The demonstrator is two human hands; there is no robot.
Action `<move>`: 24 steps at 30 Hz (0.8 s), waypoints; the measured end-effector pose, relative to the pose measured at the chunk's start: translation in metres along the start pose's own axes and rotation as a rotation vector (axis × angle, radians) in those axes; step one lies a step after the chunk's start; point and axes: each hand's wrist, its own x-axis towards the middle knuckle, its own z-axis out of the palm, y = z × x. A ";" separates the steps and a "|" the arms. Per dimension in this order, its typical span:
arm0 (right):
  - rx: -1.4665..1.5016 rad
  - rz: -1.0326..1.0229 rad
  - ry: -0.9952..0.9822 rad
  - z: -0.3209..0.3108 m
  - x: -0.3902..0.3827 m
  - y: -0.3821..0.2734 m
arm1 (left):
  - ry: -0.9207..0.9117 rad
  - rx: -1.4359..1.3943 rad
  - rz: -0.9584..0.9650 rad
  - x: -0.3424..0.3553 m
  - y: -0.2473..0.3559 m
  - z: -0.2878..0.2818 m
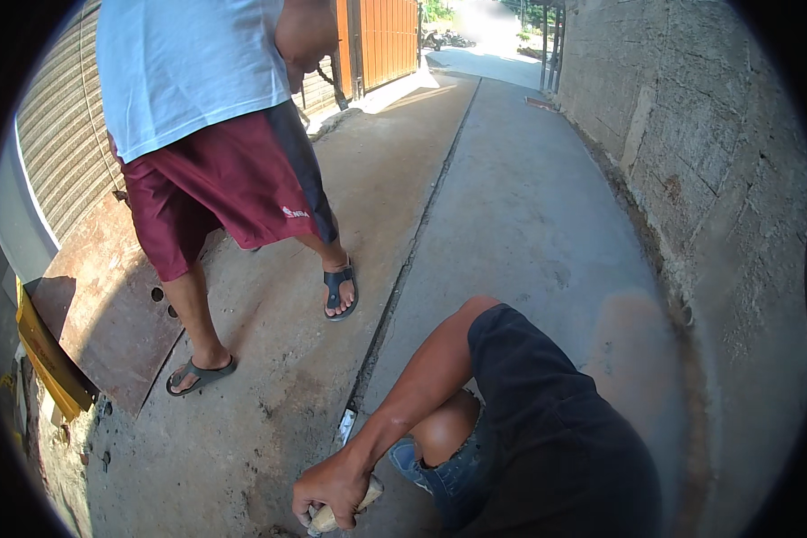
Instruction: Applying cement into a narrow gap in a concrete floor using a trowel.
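Observation:
My right hand (336, 489) is low in the picture, closed round a pale, worn wooden handle (368, 496). The rest of that tool is hidden under my hand or beyond the lower edge, so its kind does not show. My forearm bends down from a raised elbow, with a dark sleeve (556, 403) above it. Just beyond my wrist, a small shiny silver piece (346, 426) lies by the dark groove (403, 278) in the concrete. I cannot tell whether it belongs to the tool. My left hand is out of view.
My bent knee in torn denim (466, 466) is beside my forearm. A person in maroon shorts (233, 179) and dark sandals stands at left, near a reddish-brown board (121, 296) and a yellow strip (49, 359). A rough wall (690, 134) lines the right; an orange gate (390, 40) stands farther off.

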 end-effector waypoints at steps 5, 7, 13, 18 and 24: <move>-0.063 0.064 -0.017 0.001 0.003 0.002 | -0.034 0.094 -0.171 0.009 0.000 -0.001; -0.048 0.051 -0.025 0.001 0.004 0.001 | -0.005 -0.009 -0.100 0.000 -0.014 0.000; 0.012 0.084 -0.022 -0.002 0.004 0.001 | 0.098 -0.128 -0.036 -0.044 0.017 0.024; 0.012 0.065 -0.009 0.000 0.007 -0.002 | 0.356 -0.275 0.080 -0.110 0.040 0.064; 0.059 0.127 0.053 -0.007 0.000 -0.009 | -0.078 0.147 -0.278 -0.019 0.036 0.022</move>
